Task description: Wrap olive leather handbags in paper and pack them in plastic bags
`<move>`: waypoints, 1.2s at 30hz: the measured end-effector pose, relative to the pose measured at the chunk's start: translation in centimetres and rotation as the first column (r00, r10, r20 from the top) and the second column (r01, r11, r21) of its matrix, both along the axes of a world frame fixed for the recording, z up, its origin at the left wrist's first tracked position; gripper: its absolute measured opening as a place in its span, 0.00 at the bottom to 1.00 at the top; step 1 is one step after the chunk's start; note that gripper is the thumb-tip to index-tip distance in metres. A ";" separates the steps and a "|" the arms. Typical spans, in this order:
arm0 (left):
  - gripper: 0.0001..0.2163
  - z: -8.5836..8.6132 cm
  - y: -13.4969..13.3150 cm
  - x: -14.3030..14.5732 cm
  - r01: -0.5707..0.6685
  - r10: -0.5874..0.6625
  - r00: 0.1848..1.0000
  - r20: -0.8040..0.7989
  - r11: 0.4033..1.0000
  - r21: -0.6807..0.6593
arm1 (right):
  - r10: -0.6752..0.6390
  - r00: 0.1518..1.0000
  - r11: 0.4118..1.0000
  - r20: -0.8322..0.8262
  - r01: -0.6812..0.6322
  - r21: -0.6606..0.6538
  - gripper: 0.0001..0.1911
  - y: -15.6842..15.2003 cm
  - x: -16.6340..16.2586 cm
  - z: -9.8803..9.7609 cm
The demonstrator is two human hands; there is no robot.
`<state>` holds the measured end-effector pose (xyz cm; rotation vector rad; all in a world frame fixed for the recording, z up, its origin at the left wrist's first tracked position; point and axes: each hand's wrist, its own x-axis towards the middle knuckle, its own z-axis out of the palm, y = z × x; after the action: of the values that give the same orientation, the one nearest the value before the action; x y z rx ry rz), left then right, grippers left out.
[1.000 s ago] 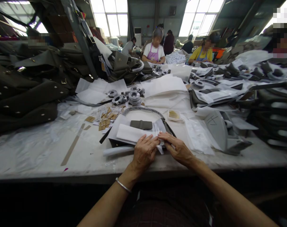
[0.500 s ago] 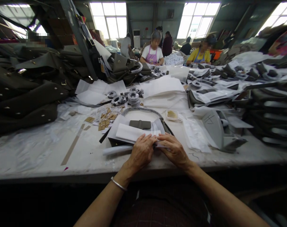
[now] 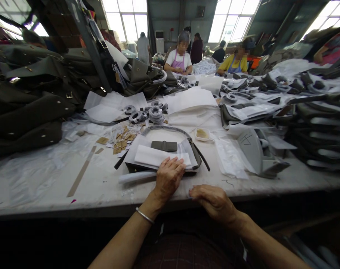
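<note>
An olive-grey handbag (image 3: 194, 157) lies flat at the table's near edge, partly wrapped in white paper (image 3: 155, 157), its curved handle (image 3: 170, 129) arching behind. My left hand (image 3: 167, 178) rests flat on the bag's front edge and the white paper, fingers together. My right hand (image 3: 213, 201) hovers at the table's front edge, just off the bag, fingers curled loosely; I see nothing in it. A rolled white paper tube (image 3: 136, 177) lies to the left of my left hand.
Stacks of dark olive bags (image 3: 27, 108) fill the left side. White sheets (image 3: 192, 101), coiled straps (image 3: 155, 114), tan tags (image 3: 122, 140) and a small tray (image 3: 203, 133) lie behind. Wrapped bags (image 3: 321, 123) pile at right. Other people (image 3: 179, 59) work at the far end.
My right hand has pulled back from the bag's front edge toward me, down to the table edge. My left hand stays pressed on the paper and bag.
</note>
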<state>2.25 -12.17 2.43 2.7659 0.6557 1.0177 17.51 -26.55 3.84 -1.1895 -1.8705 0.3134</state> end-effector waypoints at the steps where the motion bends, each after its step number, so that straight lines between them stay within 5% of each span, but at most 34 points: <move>1: 0.08 0.0 0.0 0.0 0.000 0.000 1.000 0.004 1.000 0.012 | 0.007 1.000 1.000 0.004 -0.007 -0.022 0.08 -0.1 -0.1 0.2; 9: 0.09 -0.5 0.0 0.1 -0.006 0.005 1.000 0.016 0.998 0.062 | -0.003 0.997 1.000 0.077 0.004 -0.004 0.08 2.3 -0.4 2.8; 15: 0.15 -0.8 0.3 -0.2 0.010 -0.014 0.997 0.071 0.999 0.050 | -0.173 0.980 0.985 0.100 0.171 0.025 0.08 7.2 0.7 3.9; 22: 0.06 0.8 -0.5 -0.6 0.058 -0.049 0.991 0.127 0.996 -0.065 | -0.249 0.967 0.918 0.048 0.252 -0.306 0.06 10.4 2.7 4.4; 26: 0.05 0.7 -0.5 0.1 -0.011 0.026 0.989 0.149 0.995 -0.100 | -0.263 0.963 0.868 0.051 0.260 -0.423 0.08 11.6 3.1 4.1; 31: 0.01 0.0 -0.4 0.7 -0.061 0.070 0.985 0.159 0.996 -0.061 | -0.232 0.970 0.885 0.068 0.240 -0.399 0.08 12.5 3.3 2.6; 36: 0.12 0.1 -0.2 0.2 -0.024 0.024 0.996 0.086 1.000 0.004 | -0.273 0.962 0.887 -0.020 0.244 -0.393 0.05 12.7 3.5 1.5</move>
<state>2.47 -12.38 2.55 2.7075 0.6769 1.1372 21.00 -13.90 5.31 -1.6532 -1.6006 0.5894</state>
